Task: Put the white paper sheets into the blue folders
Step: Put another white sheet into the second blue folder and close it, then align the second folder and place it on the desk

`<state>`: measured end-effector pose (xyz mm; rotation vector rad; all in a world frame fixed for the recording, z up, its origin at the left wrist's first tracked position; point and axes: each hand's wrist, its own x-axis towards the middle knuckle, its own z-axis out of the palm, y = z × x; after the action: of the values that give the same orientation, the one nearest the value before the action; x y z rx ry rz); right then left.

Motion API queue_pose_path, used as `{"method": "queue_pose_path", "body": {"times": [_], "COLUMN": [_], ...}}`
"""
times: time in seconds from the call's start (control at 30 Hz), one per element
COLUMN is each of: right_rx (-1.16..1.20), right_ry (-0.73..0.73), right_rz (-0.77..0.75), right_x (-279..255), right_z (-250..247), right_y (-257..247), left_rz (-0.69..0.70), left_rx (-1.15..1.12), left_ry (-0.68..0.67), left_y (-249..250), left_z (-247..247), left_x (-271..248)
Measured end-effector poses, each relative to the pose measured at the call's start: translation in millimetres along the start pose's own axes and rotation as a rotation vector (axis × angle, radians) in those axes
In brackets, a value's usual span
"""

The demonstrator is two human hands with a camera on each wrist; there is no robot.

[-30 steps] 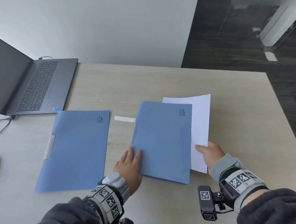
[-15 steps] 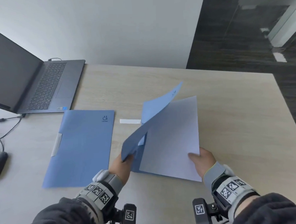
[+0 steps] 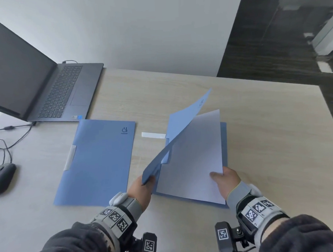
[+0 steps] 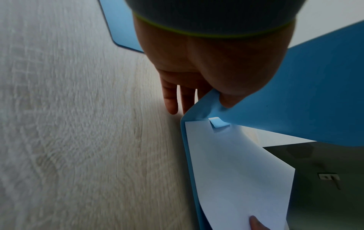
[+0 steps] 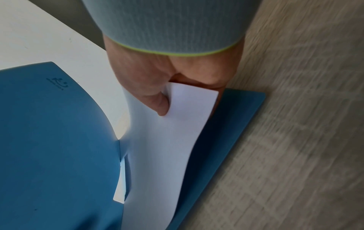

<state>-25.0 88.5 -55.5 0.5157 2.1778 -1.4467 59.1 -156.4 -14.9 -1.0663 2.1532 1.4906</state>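
Two blue folders lie on the table. The left folder (image 3: 98,162) is closed and flat. My left hand (image 3: 146,182) pinches the near corner of the right folder's front cover (image 3: 182,121) and holds it raised; the thumb (image 4: 226,98) is on the cover (image 4: 295,93). My right hand (image 3: 218,176) pinches the near right corner of a white sheet (image 3: 194,159), thumb (image 5: 160,104) on top. The sheet (image 5: 167,140) lies on the back cover (image 5: 226,132), its left edge near the spine and a small flap (image 4: 216,123).
An open laptop (image 3: 44,90) stands at the back left, with a dark mouse (image 3: 2,176) and cables at the left edge. A small white strip (image 3: 153,135) lies between the folders. The table (image 3: 278,139) ends at the right, with dark floor beyond.
The right folder was closed with the sheet sticking out at its right. My left hand has lifted the cover and my right hand has slid the sheet leftwards onto the back cover.
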Motion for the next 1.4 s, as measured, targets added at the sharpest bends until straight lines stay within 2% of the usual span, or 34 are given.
{"method": "queue_pose_path", "body": {"times": [0.1,0.23,0.3,0.37,0.43,0.5,0.63,0.77,0.87,1.1,1.23,1.4], "right_rx": [0.0,-0.041,-0.073,0.086,0.362,0.518,0.508,0.395,0.435,0.498,0.519,0.56], "right_ry": [0.001,-0.045,-0.078,-0.153,-0.239,-0.267,-0.315,-0.499,-0.363,-0.324,-0.353,-0.315], "right_rz": [0.007,0.008,0.036,0.137,0.251,0.281,0.293,0.268,0.219,0.321,0.353,0.36], "right_x": [3,1,0,5,11,19,28,7,-3,-14,-9,3], "right_z": [0,0,-2,-6,-8,-5,-2,-1,-10,-16,-19,-16], "right_y": [1,-2,-7,-13,-14,-9,3,-23,-21,-28,-16,-4], "left_rz": [0.11,0.298,0.331,0.334,0.309,0.29,0.085,-0.071,-0.094,-0.197,-0.197,-0.213], "left_rx": [0.04,0.208,0.354,0.443,0.457,0.407,0.143,0.048,0.038,-0.072,-0.097,-0.114], "left_ry": [-0.013,-0.151,-0.185,-0.244,-0.304,-0.288,-0.101,-0.102,-0.147,-0.156,-0.151,-0.183], "left_y": [4,4,-2,-9,-9,-7,-3,-5,-6,-12,-12,-9], "left_z": [-1,-3,-1,1,1,2,7,7,8,11,12,16], "left_x": [-7,-7,-3,1,-1,-2,12,27,27,33,34,33]}}
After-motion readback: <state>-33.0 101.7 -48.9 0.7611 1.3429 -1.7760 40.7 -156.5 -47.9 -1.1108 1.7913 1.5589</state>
